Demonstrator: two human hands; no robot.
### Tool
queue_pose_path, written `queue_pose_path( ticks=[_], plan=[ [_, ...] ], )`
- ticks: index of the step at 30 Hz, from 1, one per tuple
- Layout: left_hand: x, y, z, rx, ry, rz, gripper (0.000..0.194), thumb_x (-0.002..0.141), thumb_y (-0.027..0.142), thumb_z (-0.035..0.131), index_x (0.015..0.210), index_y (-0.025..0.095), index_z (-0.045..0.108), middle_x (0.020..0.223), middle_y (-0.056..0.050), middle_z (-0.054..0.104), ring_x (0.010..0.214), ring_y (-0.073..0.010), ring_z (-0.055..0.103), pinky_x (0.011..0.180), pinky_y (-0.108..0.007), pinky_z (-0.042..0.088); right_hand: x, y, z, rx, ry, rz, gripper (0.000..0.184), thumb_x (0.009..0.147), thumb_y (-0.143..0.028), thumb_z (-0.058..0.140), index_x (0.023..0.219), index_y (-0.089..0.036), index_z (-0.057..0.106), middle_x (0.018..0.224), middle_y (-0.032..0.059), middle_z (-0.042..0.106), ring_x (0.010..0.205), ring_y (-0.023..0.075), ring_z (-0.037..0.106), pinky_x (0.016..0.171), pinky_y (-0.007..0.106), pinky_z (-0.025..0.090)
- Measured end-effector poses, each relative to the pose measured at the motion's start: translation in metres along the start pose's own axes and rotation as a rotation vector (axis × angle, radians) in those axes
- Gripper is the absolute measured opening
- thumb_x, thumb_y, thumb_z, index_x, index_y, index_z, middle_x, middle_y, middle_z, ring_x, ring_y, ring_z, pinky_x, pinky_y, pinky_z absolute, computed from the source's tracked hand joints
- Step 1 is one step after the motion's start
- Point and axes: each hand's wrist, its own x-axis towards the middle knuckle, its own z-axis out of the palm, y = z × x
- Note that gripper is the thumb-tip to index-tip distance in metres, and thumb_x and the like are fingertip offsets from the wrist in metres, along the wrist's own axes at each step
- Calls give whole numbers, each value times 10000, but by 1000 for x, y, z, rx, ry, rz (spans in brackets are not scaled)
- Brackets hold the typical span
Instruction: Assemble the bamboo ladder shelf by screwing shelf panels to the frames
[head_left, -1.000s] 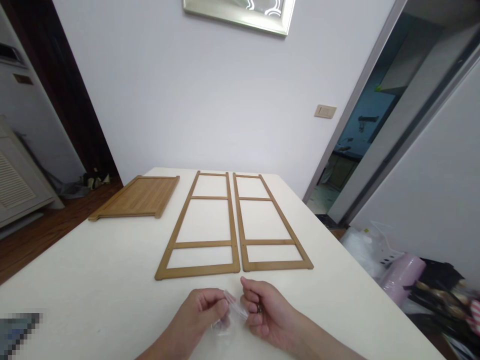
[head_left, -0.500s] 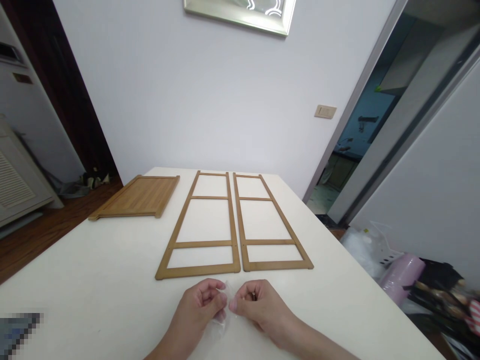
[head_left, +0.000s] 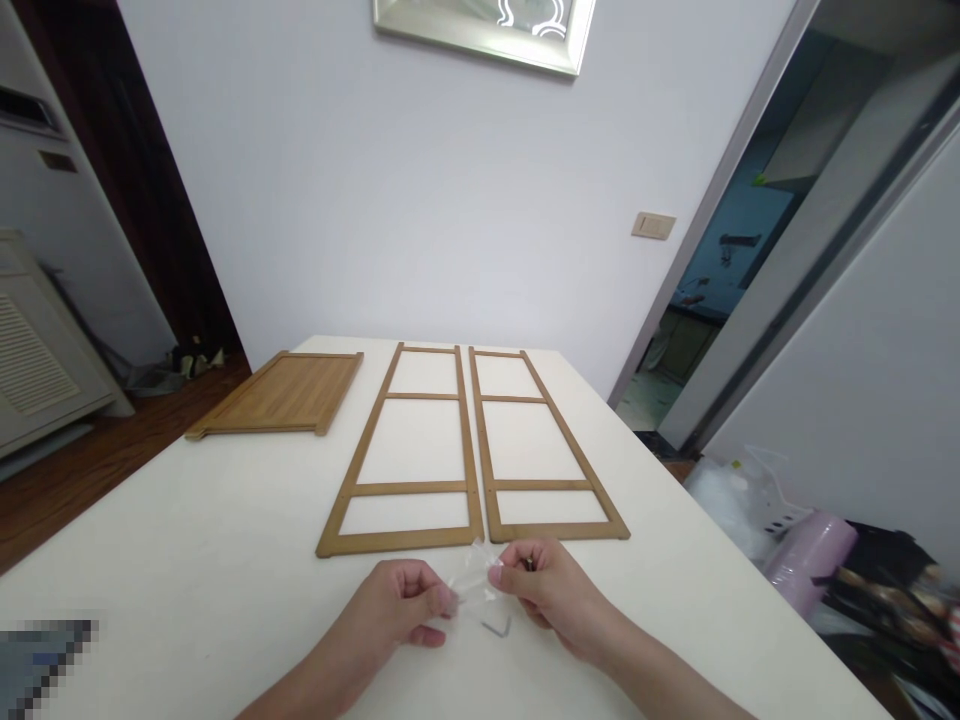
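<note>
My left hand (head_left: 401, 598) and my right hand (head_left: 546, 588) are both pinched on a small clear plastic bag (head_left: 471, 582), held between them just above the white table (head_left: 187, 560). A small metal hex key (head_left: 496, 627) lies on the table under the bag. Something small and dark shows between my right fingers; I cannot make it out. Just beyond my hands lie two wooden ladder-shaped frames side by side, the left frame (head_left: 409, 455) and the right frame (head_left: 536, 450).
A slatted wooden panel (head_left: 281, 393) lies at the table's far left. Off the right edge sit plastic bags and a pink roll (head_left: 814, 550) on the floor. An open doorway (head_left: 720, 290) is at the right, a white unit (head_left: 37, 365) at the left.
My hands moved slightly forward and apart, stretching the clear bag between them. A hex key now lies on the table beneath it.
</note>
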Motion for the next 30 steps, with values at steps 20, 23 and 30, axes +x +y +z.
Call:
queue_pose_path(
  ticks=[20,23,30],
  plan=[
    [-9,-7,14,-152,-71,-118,428,589,349,847,845,154,566,646,-20,680,537,-147,653,516,-246,479,-3,3,8,41,-51,37,421,684,-476,775,584,-198,476,393,-126,308,370,31,179,407,251,67],
    [-10,-2,10,-108,-70,-125,346,634,371,797,765,162,555,694,-15,686,528,-131,654,499,-227,477,-1,5,6,-32,-17,38,385,697,-408,750,567,-206,450,384,-121,321,368,37,201,408,248,74],
    [-9,1,-11,250,-245,-246,142,629,204,657,716,178,547,554,-45,690,416,-144,608,398,-216,437,-9,3,6,-416,-126,99,296,706,-350,705,554,-197,503,422,-95,353,403,55,269,405,239,147]
  ],
)
